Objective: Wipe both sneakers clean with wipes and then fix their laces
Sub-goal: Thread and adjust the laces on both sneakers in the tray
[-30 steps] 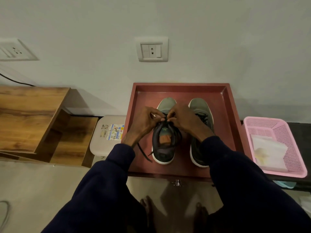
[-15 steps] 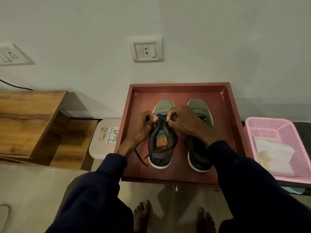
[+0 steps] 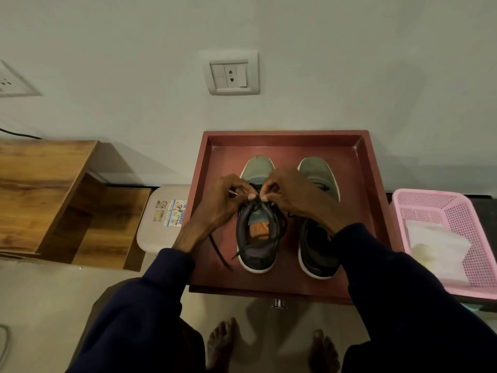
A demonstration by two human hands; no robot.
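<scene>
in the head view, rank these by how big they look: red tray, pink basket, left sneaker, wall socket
1. red tray
2. pink basket, cut off by the frame
3. left sneaker
4. wall socket, farther back

Both arms are reaching forward, wrists angling inward. The left hand [image 3: 220, 203] and right hand [image 3: 293, 195] are meeting fingertip to fingertip, fingers curling, each pinching a dark lace [image 3: 219, 251].

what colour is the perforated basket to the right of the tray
The basket is pink, seen clearly in the head view.
</scene>
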